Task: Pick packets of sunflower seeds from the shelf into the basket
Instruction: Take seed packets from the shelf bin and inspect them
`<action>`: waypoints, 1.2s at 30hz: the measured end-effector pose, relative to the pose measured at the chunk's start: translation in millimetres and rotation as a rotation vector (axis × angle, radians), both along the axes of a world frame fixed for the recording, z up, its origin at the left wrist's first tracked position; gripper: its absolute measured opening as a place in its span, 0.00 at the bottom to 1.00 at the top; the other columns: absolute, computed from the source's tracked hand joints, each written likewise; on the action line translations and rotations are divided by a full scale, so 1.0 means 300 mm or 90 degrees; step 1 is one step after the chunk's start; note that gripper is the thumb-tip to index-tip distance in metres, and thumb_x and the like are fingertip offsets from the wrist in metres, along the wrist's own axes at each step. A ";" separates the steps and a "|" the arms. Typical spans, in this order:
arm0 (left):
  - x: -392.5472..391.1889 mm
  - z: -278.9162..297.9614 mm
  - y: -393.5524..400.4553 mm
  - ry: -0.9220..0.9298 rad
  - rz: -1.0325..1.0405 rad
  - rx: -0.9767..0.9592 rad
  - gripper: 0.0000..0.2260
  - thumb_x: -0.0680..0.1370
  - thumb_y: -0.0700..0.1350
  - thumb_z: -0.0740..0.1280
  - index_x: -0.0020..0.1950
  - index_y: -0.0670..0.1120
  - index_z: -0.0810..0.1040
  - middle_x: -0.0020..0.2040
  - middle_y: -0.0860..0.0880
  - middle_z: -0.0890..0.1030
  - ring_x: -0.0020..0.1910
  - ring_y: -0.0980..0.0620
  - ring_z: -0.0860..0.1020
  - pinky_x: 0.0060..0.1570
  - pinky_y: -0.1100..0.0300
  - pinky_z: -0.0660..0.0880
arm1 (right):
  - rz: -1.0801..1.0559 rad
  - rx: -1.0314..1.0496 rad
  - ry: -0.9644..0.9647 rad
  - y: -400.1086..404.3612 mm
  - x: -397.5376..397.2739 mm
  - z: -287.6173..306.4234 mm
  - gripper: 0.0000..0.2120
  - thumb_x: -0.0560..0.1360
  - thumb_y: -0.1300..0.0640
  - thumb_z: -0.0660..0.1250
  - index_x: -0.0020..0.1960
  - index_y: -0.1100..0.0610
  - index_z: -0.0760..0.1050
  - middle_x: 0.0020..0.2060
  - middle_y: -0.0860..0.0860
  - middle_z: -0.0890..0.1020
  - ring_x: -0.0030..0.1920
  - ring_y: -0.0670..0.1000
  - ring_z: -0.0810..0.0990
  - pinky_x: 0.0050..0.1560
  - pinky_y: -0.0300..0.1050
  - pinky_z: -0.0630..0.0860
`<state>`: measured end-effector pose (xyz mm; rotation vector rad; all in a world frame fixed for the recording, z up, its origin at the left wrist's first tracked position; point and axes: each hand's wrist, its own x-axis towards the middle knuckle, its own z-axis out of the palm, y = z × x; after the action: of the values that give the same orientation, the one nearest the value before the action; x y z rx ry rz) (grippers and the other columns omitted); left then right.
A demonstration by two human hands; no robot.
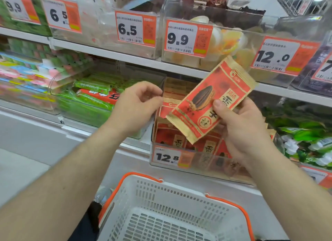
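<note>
My right hand (240, 129) pinches a red and tan sunflower seed packet (206, 98) with a seed picture, held tilted above the clear bin (172, 167) priced 12.8. More of the same packets (179, 140) stand inside that bin. My left hand (138, 104) hovers at the bin's left top edge, fingers loosely curled and holding nothing. A white basket (179, 210) with orange handles sits below the hands, nothing visible inside it.
Left of the seed bin lie green and red snack packs (93, 97) in clear bins. Green packets (305, 134) fill the bin on the right. An upper shelf (143, 61) with price tags and clear bins overhangs the hands.
</note>
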<state>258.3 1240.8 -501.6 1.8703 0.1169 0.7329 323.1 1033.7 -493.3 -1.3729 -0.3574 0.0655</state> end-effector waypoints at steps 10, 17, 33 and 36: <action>0.045 -0.122 0.085 0.062 -0.101 0.235 0.08 0.66 0.53 0.73 0.41 0.65 0.80 0.46 0.64 0.78 0.56 0.73 0.69 0.54 0.81 0.62 | -0.026 -0.155 -0.161 0.167 0.153 0.086 0.14 0.77 0.62 0.71 0.52 0.46 0.72 0.48 0.46 0.83 0.53 0.48 0.83 0.59 0.56 0.80; 0.051 -0.140 0.092 0.015 -0.098 0.244 0.09 0.66 0.53 0.74 0.43 0.66 0.80 0.42 0.63 0.82 0.55 0.63 0.74 0.56 0.69 0.70 | 0.067 -0.403 -0.221 0.205 0.215 0.010 0.13 0.76 0.60 0.72 0.58 0.50 0.77 0.49 0.45 0.84 0.52 0.45 0.82 0.58 0.54 0.80; 0.030 -0.141 0.070 0.007 -0.103 0.225 0.15 0.72 0.43 0.76 0.43 0.64 0.78 0.45 0.63 0.82 0.53 0.61 0.78 0.57 0.62 0.73 | -0.075 -0.643 -0.298 0.230 0.231 0.035 0.08 0.75 0.58 0.72 0.39 0.52 0.75 0.39 0.49 0.80 0.40 0.50 0.80 0.37 0.43 0.75; 0.027 -0.142 0.068 0.029 -0.106 0.221 0.14 0.73 0.44 0.75 0.43 0.64 0.77 0.48 0.61 0.82 0.54 0.58 0.78 0.59 0.52 0.75 | 0.037 -0.856 -0.293 0.243 0.219 0.034 0.09 0.73 0.60 0.72 0.36 0.56 0.75 0.38 0.50 0.80 0.38 0.51 0.78 0.32 0.42 0.72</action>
<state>266.4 1261.2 -544.2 2.1961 -0.1459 0.6248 388.9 1106.6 -483.2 -2.7218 -0.8112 0.0321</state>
